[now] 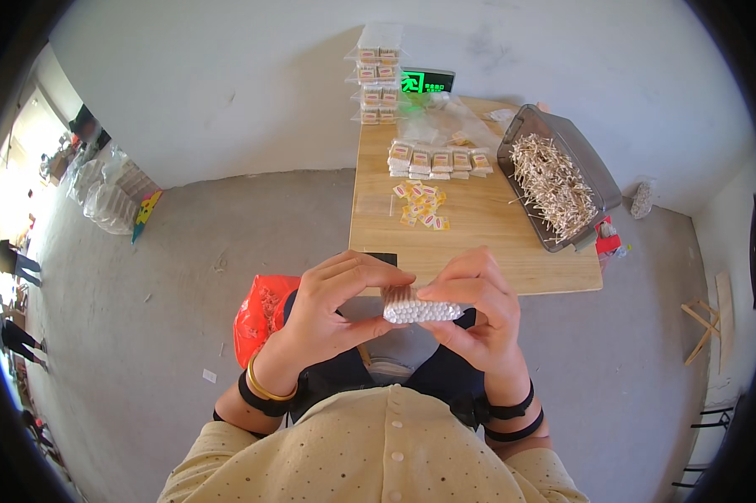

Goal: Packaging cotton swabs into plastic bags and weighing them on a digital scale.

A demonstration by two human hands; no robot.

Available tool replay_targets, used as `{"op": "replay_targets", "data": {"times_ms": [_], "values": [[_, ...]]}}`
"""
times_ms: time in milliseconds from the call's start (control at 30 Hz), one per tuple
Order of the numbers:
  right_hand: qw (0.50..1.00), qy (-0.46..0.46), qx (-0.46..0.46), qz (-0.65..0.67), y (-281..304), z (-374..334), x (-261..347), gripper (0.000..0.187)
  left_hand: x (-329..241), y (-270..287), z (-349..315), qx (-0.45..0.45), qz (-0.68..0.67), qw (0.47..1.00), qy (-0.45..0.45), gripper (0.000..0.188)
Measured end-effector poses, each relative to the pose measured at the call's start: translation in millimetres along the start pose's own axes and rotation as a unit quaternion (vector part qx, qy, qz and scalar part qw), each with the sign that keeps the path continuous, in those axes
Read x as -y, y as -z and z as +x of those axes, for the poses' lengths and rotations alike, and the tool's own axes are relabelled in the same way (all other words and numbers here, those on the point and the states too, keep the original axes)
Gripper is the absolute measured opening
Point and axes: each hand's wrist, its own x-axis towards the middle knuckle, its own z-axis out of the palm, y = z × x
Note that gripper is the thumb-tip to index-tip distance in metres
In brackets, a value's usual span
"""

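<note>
Between my two hands, in front of my chest and near the table's front edge, is a pack of cotton swabs (422, 313) with its white tips facing me. My left hand (332, 302) pinches its left end between thumb and fingers. At the right end, my right hand (478, 306) grips with fingers on top and thumb below. Whether a wrapper surrounds the swabs is hard to tell. Beyond them, small yellow-and-white cards (422, 204) lie scattered on the wooden table (478, 251). A row of filled swab packs (439, 161) stands behind the cards.
A grey plastic bin (606, 186) heaped with loose cotton swabs (554, 189) sits tilted at the table's right. Bagged packs (379, 75) are stacked at the back left, beside a green lit sign (426, 81). Clear plastic bags (449, 121) lie nearby. A red bag (259, 314) is left of my legs.
</note>
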Motion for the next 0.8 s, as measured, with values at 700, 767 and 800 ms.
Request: {"op": "replay_targets", "data": {"times_ms": [700, 767, 800], "values": [[0.999, 0.014, 0.022, -0.021, -2.4, 1.8, 1.4, 0.030, 4.3, -4.3, -0.6, -0.052, 0.049, 0.993, -0.091, 0.035], [0.999, 0.014, 0.021, -0.021, -2.9, 1.7, 1.6, 0.030, 5.1, -3.8, -1.4, -0.052, 0.050, 0.993, -0.093, 0.035], [0.999, 0.014, 0.020, -0.022, -3.3, 1.8, 1.7, 0.030, 5.5, -3.3, -1.8, -0.051, 0.051, 0.993, -0.093, 0.035]]}}
